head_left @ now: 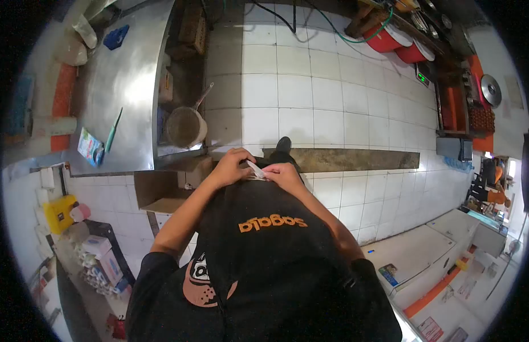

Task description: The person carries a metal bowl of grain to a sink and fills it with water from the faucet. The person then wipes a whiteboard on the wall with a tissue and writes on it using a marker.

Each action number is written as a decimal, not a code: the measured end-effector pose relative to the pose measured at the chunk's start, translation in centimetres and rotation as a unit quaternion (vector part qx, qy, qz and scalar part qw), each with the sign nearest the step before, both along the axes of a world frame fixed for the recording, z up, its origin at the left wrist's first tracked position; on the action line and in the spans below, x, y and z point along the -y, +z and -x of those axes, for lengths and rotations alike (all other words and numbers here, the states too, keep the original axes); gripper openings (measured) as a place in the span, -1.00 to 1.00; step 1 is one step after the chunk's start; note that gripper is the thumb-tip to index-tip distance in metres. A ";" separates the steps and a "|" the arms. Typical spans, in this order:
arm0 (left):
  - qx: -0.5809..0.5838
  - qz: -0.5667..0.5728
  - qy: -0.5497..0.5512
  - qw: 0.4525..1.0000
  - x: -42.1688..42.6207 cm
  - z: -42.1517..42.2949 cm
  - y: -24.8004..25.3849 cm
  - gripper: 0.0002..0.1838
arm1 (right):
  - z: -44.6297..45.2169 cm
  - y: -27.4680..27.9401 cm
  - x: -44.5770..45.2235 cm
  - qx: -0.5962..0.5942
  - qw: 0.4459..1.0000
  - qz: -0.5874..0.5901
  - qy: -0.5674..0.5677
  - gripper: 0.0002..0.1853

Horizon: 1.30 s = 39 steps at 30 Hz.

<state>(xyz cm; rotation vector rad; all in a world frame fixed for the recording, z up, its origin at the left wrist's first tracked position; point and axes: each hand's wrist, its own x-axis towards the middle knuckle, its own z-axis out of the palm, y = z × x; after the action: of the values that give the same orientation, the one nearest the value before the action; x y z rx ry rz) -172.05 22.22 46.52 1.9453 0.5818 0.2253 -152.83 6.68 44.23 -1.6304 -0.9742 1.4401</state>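
Note:
At waist height, in front of my dark apron (270, 251) with orange lettering, my left hand (232, 167) and my right hand (284, 175) come close together. Between them is a small white strip (256, 170), perhaps cloth, plastic or paper; its kind cannot be made out. Both hands have their fingers closed, pinching the strip from either side. Some of it is hidden behind the fingers.
A steel table (133, 74) at the left bears a green-handled knife (111, 134) and a colourful packet (90, 147). Below it are a long-handled pot (186, 126) and an open cardboard box (161, 191). White chest freezers (418, 248) stand at the right.

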 end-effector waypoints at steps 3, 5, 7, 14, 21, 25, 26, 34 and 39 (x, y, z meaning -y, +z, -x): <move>-0.002 0.000 0.009 1.000 -0.6 -3.2 2.3 -0.76 | -4.9 0.0 -2.4 -0.032 0.999 0.026 0.032 -0.84; -0.018 0.013 0.066 0.998 -0.2 -4.5 1.9 -0.78 | -6.9 0.2 -3.6 -0.076 0.994 0.055 0.048 -0.85; -0.023 0.031 0.104 0.994 -0.3 -6.1 2.4 -0.79 | -8.6 0.8 -4.9 -0.166 0.982 0.083 0.042 -0.83; -0.036 0.081 0.157 0.984 0.7 -10.5 2.8 -0.79 | -13.9 0.0 -6.9 -0.242 0.948 0.163 0.127 -0.79; -0.018 0.095 0.148 0.984 1.1 -14.1 2.0 -0.69 | -17.5 0.4 -7.3 -0.069 0.979 0.019 0.193 -0.72; -0.054 0.093 0.118 0.987 0.5 -16.1 2.1 -0.65 | -18.6 -0.3 -7.2 0.040 0.982 0.042 0.177 -0.70; -0.066 0.048 0.111 0.990 0.5 -16.6 1.5 -0.66 | -18.0 -3.6 -6.8 -0.008 0.991 -0.003 0.135 -0.72; -0.163 0.111 0.092 0.976 -1.7 -19.6 -5.5 -0.56 | -19.1 -4.4 -6.3 0.089 0.986 -0.117 0.082 -0.70; -0.187 0.054 0.054 0.979 -3.7 -20.0 -12.7 -0.45 | -20.0 -4.3 -6.1 0.110 0.985 -0.134 -0.010 -0.74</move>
<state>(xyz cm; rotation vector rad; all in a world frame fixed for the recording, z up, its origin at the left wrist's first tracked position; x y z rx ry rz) -152.04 25.91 33.77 1.8615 0.9290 -0.1082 -132.83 12.80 39.90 -1.6131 -1.2154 1.0763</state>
